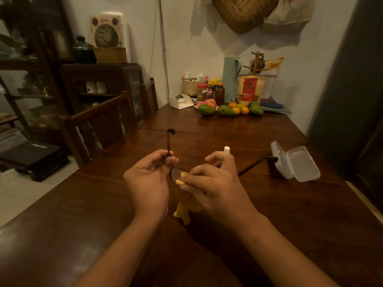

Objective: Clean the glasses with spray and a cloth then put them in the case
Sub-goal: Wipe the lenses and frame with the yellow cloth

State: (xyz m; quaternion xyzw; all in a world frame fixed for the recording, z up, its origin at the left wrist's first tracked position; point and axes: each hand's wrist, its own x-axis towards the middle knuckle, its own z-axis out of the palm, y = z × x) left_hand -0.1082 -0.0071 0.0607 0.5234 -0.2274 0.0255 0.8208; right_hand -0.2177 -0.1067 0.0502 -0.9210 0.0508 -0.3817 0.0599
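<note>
Dark-framed glasses are held above the wooden table. My left hand grips them at the left hinge, and one temple sticks up past my fingers. My right hand presses a yellow cloth against a lens; the cloth hangs down below my palm. The other temple reaches right toward the case. Behind my right fingers stands a small spray bottle; only its white top shows. A white glasses case lies open on the table to the right.
At the table's far end sit avocados and oranges, jars, a basket, a green jug and a small white box. Wooden chairs stand along the left edge. A dark cabinet stands behind them.
</note>
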